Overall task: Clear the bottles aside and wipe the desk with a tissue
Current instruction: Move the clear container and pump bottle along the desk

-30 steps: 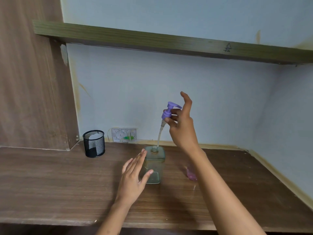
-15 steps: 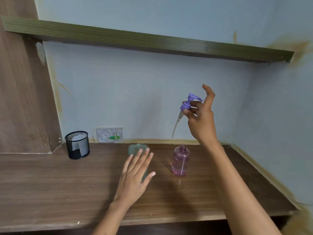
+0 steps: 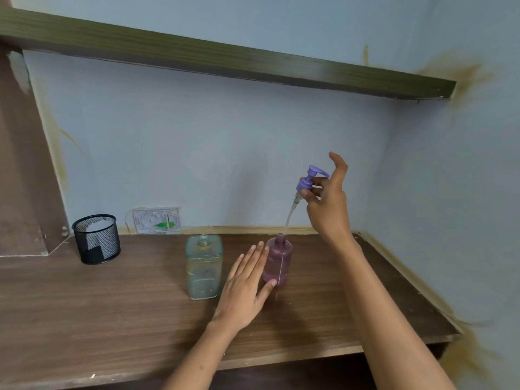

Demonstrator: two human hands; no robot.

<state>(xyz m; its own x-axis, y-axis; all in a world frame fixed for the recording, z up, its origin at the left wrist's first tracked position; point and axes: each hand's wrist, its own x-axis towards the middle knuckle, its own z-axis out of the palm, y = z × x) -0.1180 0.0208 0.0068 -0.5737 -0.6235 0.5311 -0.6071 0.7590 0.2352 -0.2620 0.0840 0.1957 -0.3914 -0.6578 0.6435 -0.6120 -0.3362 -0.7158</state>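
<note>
Two bottles stand uncapped on the brown wood-grain surface (image 3: 84, 311), near its middle and close to each other. Nearest the viewer, the left hand (image 3: 244, 285) hovers flat with its fingers (image 3: 254, 258) spread and straight, holding nothing; its thumb tip lies against the lower side of the round pink translucent plastic bottle (image 3: 278, 263). Just left of that hand stands the square clear greenish plastic bottle (image 3: 203, 267), upright, its neck open. Above the pink bottle, the right hand (image 3: 327, 204) is raised, its fingers pinched on the purple plastic pump head (image 3: 308, 180), index finger lifted free; the pump's clear dip tube (image 3: 290, 213) slants down with its tip just over the pink bottle's open neck. Farther back to the left, a black wire-mesh cup (image 3: 97, 239) sits by the pale blue wall (image 3: 225, 142), with a wooden shelf (image 3: 225, 59) above.
</note>
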